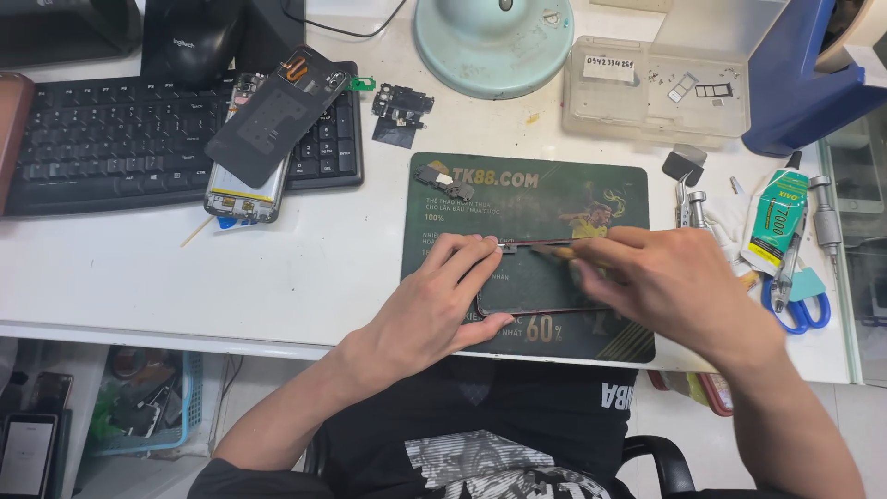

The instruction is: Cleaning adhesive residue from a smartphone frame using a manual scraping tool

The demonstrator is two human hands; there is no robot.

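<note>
1. Centrally on the green mat lies a thin phone frame.
2. Left hand pinches the frame's left edge.
3. Right hand presses its top edge, fingers curled closed.

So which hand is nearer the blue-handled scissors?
Right. The right hand lies just left of the scissors, over the mat's right side; the left hand is farther away, near the mat's left edge.

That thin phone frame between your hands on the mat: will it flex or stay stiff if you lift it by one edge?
The frame looks like a thin open rectangle with nothing inside, so it probably flexes and twists easily. It is likely very light. Both the left hand and the right hand steady it on the mat, which suggests it slides or bends if held at one point.
</note>
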